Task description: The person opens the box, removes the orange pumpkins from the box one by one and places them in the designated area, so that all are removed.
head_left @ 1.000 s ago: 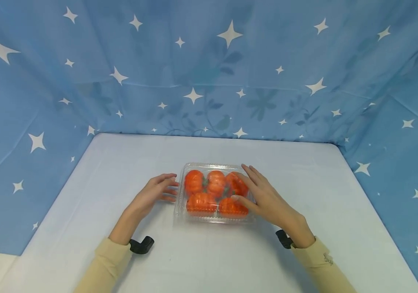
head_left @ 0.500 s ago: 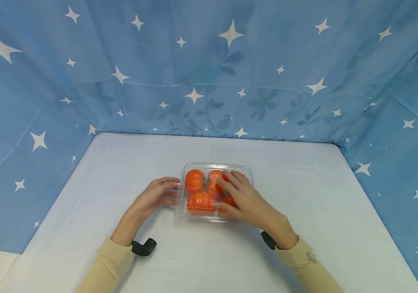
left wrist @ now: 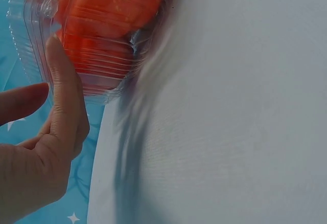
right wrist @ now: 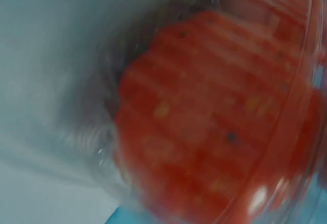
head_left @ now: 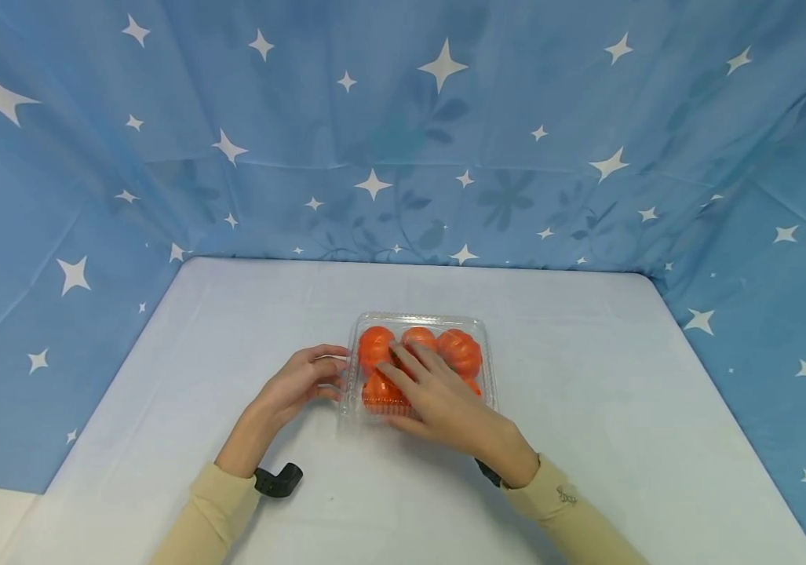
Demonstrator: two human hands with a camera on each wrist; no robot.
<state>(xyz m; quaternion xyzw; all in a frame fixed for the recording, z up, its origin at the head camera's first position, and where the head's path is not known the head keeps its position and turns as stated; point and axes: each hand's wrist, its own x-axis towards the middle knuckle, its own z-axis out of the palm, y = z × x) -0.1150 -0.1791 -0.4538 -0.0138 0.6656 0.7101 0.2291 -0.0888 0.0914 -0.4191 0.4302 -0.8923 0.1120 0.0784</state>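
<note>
Sitting under the right hand point(head_left: 445, 404) and just beside the left hand point(head_left: 304, 382): clear, rectangular plastic box point(head_left: 417, 318) with round, ribbed, orange pumpkin-like pieces point(head_left: 459, 352) inside. Left hand loosely extended; right hand spread wide, hiding some pieces (can't tell if touching).

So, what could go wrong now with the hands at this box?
The left hand is at one side of the box, so a push from the right hand might slide it. The right hand partly hides the orange pieces in the head view, so a slip there might go unnoticed.
</note>
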